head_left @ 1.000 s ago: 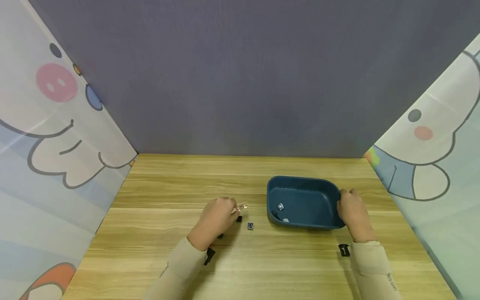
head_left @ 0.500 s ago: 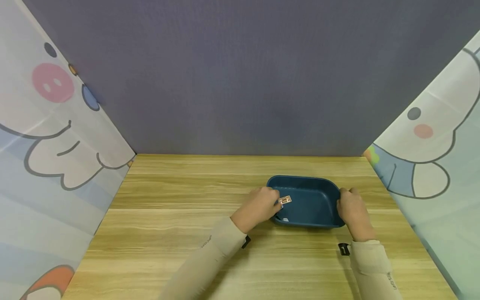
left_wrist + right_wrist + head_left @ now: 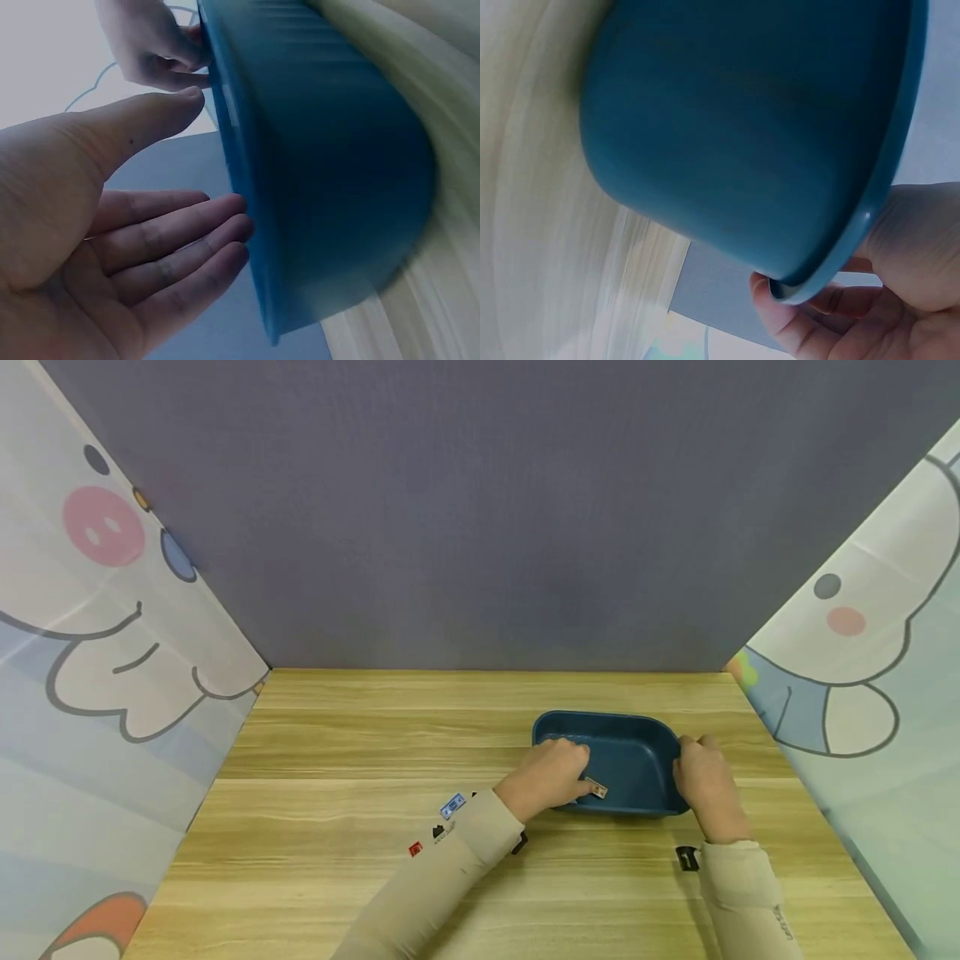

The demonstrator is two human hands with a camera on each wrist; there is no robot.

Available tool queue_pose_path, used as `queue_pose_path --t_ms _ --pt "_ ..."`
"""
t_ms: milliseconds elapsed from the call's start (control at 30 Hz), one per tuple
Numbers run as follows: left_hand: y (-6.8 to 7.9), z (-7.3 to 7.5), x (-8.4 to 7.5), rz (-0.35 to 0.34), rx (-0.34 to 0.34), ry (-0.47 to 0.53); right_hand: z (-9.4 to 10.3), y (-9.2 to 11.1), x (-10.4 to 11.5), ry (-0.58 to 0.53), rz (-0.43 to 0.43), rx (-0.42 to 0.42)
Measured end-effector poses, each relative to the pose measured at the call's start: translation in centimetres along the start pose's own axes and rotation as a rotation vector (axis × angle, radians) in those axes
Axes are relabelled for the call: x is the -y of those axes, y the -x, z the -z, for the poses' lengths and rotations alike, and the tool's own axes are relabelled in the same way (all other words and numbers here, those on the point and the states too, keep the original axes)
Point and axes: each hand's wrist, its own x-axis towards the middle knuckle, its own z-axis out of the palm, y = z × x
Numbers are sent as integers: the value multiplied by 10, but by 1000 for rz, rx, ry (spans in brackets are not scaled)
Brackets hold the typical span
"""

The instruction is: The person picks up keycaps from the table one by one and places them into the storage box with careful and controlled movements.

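A dark blue plastic tub (image 3: 633, 764) stands on the wooden table. My left hand (image 3: 551, 772) reaches over its near left side; in the left wrist view the thumb and fingers (image 3: 172, 236) are spread apart with nothing between them, beside the tub's rim. Just under that hand, inside the tub, shows a small beige rectangular piece (image 3: 596, 787) with dark print. At the tub's right end my right hand (image 3: 705, 789) grips the rim, its fingers (image 3: 780, 311) curled under the lip in the right wrist view. The left hand covers the tub's left part.
Left of my left sleeve lie a blue-and-white rectangular piece (image 3: 452, 806), a small black piece (image 3: 438, 832) and a small red piece (image 3: 416, 849). Another black piece (image 3: 520, 842) peeks out beside that sleeve. A black piece with a white mark (image 3: 686, 858) lies by my right cuff.
My left hand has moved right from the table to over the tub, carrying the beige piece, and has let it go inside. The right hand stays on the rim.
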Motion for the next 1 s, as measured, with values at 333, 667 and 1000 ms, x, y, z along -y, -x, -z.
queue_pose_path --t_ms 333,667,1000 --pt "2 -3 3 8 -28 -16 1 1 1 -6 -7 -1" --pt "4 -2 3 -3 -34 -9 2 1 2 -17 -17 -3" --pt "20 3 16 -32 -68 32 2 2 1 -10 -2 -17"
